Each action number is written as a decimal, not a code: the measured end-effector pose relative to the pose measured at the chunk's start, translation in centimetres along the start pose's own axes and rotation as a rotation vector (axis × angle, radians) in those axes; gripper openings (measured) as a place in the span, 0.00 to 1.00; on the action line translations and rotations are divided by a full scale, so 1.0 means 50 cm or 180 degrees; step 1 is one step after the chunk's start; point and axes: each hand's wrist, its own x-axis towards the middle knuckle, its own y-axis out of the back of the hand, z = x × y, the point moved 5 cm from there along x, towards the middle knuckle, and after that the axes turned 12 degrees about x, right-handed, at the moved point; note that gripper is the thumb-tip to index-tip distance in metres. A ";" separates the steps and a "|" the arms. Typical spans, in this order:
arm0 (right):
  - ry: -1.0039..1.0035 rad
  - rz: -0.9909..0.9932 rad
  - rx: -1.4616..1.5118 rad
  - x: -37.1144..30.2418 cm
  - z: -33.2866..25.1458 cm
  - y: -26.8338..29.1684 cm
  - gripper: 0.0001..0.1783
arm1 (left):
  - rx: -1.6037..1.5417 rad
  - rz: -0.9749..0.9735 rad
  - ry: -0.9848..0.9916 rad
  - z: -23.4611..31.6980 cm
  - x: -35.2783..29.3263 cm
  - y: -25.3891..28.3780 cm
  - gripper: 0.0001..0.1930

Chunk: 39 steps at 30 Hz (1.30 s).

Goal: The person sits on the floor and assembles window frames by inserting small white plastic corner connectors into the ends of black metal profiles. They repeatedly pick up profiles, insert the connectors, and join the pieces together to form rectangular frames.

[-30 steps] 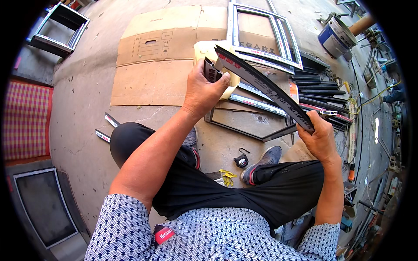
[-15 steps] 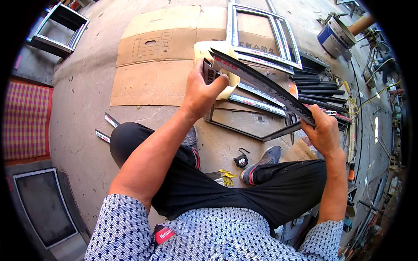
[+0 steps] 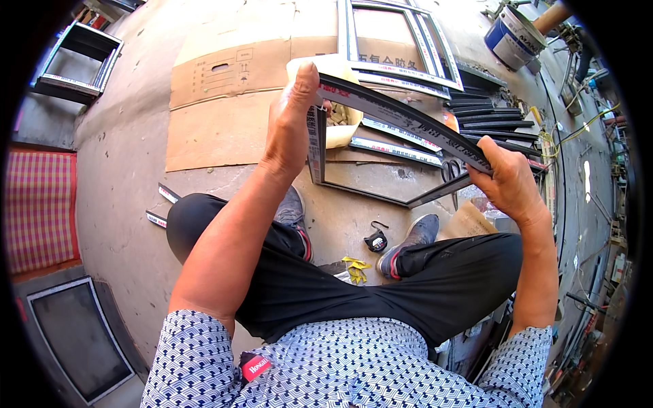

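Before me I hold a rectangular dark metal frame (image 3: 401, 121), its near bar raised toward me and its far side tilting down to the floor between my feet. My left hand (image 3: 291, 126) grips the upper left corner, thumb on top and fingers curled beneath, mostly hidden. At the other end of the bar, my right hand (image 3: 509, 178) is wrapped round the right corner. A printed film strip covers the bar's face. Behind the left corner lies a pale yellow bag (image 3: 350, 126) with small pieces in it, partly covered by the frame.
A flattened cardboard sheet (image 3: 224, 136) lies ahead, with more finished frames (image 3: 347, 41) on it. Dark strips (image 3: 493, 122) are piled at the right, near a paint bucket (image 3: 513, 41). Scissors (image 3: 450, 171), a tape measure (image 3: 375, 241) and yellow scraps (image 3: 356, 269) lie near my feet.
The left end of the bar has come flush at the corner, where a gap showed before. My left thumb has moved from the side onto the top of the corner.
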 end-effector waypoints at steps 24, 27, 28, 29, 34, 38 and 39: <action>-0.0015 -0.0283 -0.0239 0.016 -0.006 0.007 0.14 | -0.0048 -0.0028 0.0166 -0.003 -0.004 -0.004 0.31; -0.0105 -0.0263 -0.0238 0.011 -0.005 0.001 0.14 | -0.0025 -0.0034 0.0153 -0.002 -0.004 -0.005 0.31; -0.0128 -0.0263 -0.0249 0.009 -0.005 -0.001 0.14 | -0.0020 -0.0035 0.0153 -0.002 -0.004 -0.005 0.30; -0.0111 -0.0248 -0.0252 0.009 -0.004 0.000 0.14 | -0.0016 -0.0035 0.0153 -0.003 -0.004 -0.006 0.30; -0.0005 -0.0349 -0.0484 0.013 -0.006 0.009 0.20 | 0.0025 -0.0051 0.0165 -0.014 -0.001 0.004 0.29; -0.0009 -0.0211 -0.0242 0.015 -0.006 0.002 0.13 | 0.0044 -0.0047 0.0107 -0.019 0.005 0.006 0.28; -0.0064 -0.0231 -0.0204 0.014 -0.003 -0.002 0.13 | 0.0034 -0.0047 0.0105 -0.018 0.005 0.006 0.28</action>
